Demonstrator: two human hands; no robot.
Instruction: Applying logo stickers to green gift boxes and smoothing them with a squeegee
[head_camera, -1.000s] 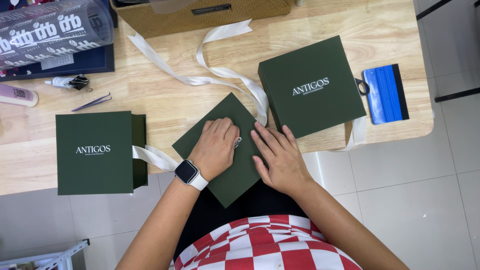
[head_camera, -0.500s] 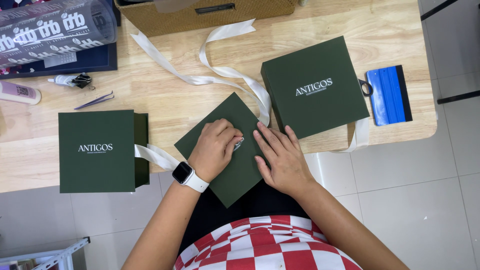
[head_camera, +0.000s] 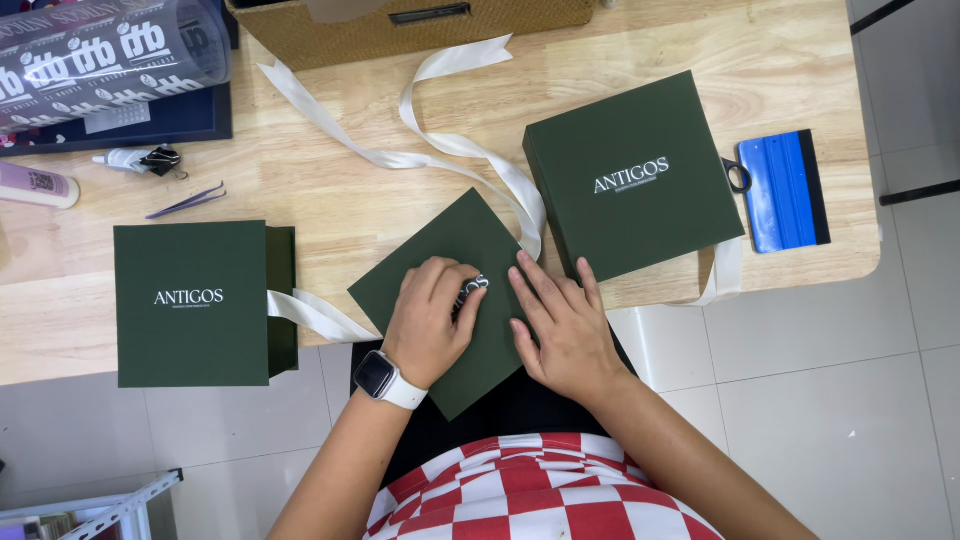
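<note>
Head view shows a dark green square card (head_camera: 455, 300) lying diamond-wise on the near edge of the wooden table (head_camera: 400, 200), one corner hanging over toward the person. On its middle sits a small silvery piece (head_camera: 472, 288), too small to identify. The left hand (head_camera: 428, 325) curls over the card and pinches that piece at its fingertips; the right hand (head_camera: 560, 325) lies flat and open on the card just right of it, holding nothing. A cream ribbon (head_camera: 470, 150) runs away from the card's far corner. Green lidded boxes (head_camera: 190, 300) (head_camera: 632, 175) flank the card on either side.
</note>
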